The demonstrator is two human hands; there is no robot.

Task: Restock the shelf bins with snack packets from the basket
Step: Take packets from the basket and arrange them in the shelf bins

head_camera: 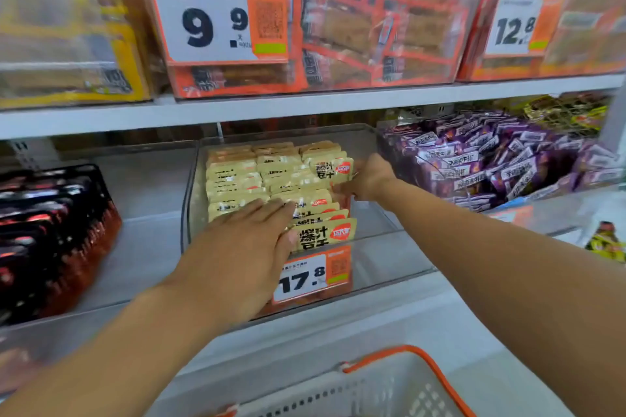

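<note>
**Currently on the shelf: yellow packets, middle bin**

Nearest you: the basket (389,386), white mesh with an orange rim, sits at the bottom edge of view below the shelf. Only its rim and wall show; whether packets remain inside cannot be told.

Next: your left hand (237,247), its grip apart, fingers straight and laid flat across the tops of the yellow snack packets (271,179). It appears to press the front rows back and level so they stand on edge rather than slump forward.

Just beyond, right side: your right hand (367,178), fingers curled at the right end of the rows, apparently clamped on a yellow packet (333,168) standing a little higher than its neighbours. By the look of it, you are seating that packet into the row while the left hand holds the rest steady.

Container: the clear bin (372,213), middle of the lower shelf, price tag (313,276) marked 17.8 on its front wall. The packets fill its left and centre; the right part shows bare.

Neighbours: black and red packets (50,230) in the bin to the left, purple packets (491,162) heaped in the bin to the right.

Farthest: the upper shelf (305,105), carrying orange packets (372,30) behind tags reading 9.9 and 12.8.
</note>
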